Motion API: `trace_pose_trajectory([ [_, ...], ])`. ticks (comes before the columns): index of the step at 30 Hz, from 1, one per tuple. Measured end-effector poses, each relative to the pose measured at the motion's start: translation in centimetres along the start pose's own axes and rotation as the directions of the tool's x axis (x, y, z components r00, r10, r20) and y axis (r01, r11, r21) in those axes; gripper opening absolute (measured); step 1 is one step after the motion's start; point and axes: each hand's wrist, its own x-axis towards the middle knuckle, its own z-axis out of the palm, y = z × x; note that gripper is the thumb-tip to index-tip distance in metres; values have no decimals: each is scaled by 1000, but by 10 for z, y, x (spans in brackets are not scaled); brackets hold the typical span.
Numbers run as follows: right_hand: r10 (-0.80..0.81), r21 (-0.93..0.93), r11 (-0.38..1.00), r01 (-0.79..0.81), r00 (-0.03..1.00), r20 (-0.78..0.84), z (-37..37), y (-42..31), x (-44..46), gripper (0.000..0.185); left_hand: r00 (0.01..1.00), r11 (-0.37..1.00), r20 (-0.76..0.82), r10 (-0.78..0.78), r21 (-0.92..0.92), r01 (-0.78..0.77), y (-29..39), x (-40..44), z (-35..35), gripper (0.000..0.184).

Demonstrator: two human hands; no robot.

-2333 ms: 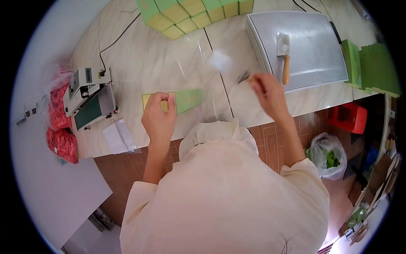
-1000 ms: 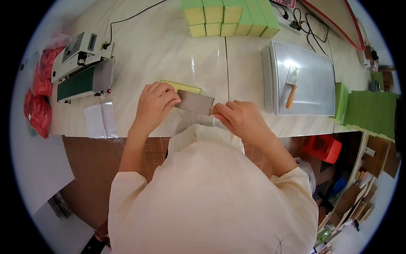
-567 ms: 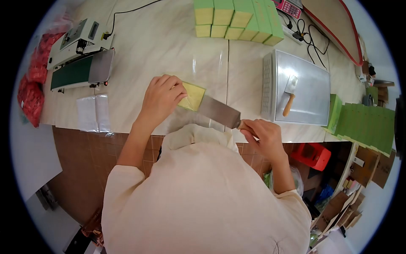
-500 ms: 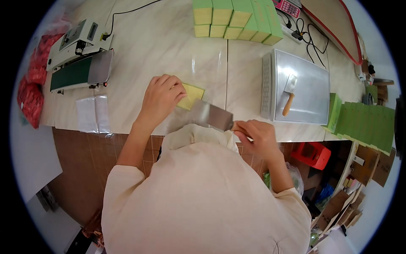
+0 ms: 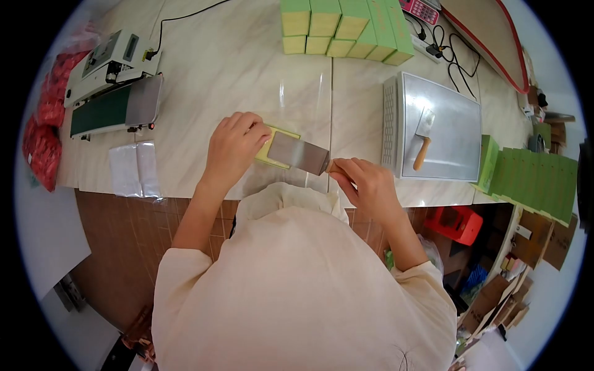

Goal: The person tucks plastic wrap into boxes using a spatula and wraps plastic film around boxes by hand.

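Note:
My left hand [image 5: 238, 143] is closed on the left end of a small yellow-green box [image 5: 265, 156] lying on the table. A wide, flat metal blade [image 5: 297, 152] lies over the right part of that box and covers much of it. My right hand [image 5: 365, 185] grips the blade's wooden handle [image 5: 333, 166] with its fingers wrapped round it. A second, smaller scraper [image 5: 424, 133] with a wooden handle rests on a grey metal box to the right.
Green boxes [image 5: 340, 25] are stacked at the back, with more [image 5: 535, 179] at the right. A sealing machine [image 5: 114, 93], plastic bags [image 5: 135, 170] and red packets [image 5: 42, 151] stand at the left. The metal box [image 5: 455, 148] is right of my right hand.
My right hand has moved left and slightly up with the blade, which now overlaps the yellow-green box. My left hand has stayed at the box's left end.

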Motion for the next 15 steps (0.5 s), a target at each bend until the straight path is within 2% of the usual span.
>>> trace_pose_trajectory([
  [1, -5, 1, 1000, 5, 1000, -3, 0, 0, 3, 13, 1000, 1000, 2, 1, -3, -1, 2, 2, -1, 14],
  [3, -7, 4, 1000, 7, 1000, -4, 2, 2, 7, 13, 991, 1000, -136, -3, 15, 5, 8, 9, -5, 23],
  [7, 5, 5, 1000, -6, 999, 38, 1, 2, 14, 11, 992, 999, -126, 23, 42, -18, 13, 27, -9, 32],
  [10, 21, 4, 1000, -21, 997, 69, 0, -1, 17, 11, 995, 997, -48, 82, -7, -82, 5, 28, 1, 23],
  [12, 33, -6, 999, -33, 997, 71, -1, -3, 17, 10, 985, 986, 67, 161, 30, -164, -1, 24, 2, 12],
  [15, 72, -13, 997, -71, 996, 62, 1, -4, 16, 9, 976, 976, 52, 214, 23, -215, -2, 14, 4, 10],
])
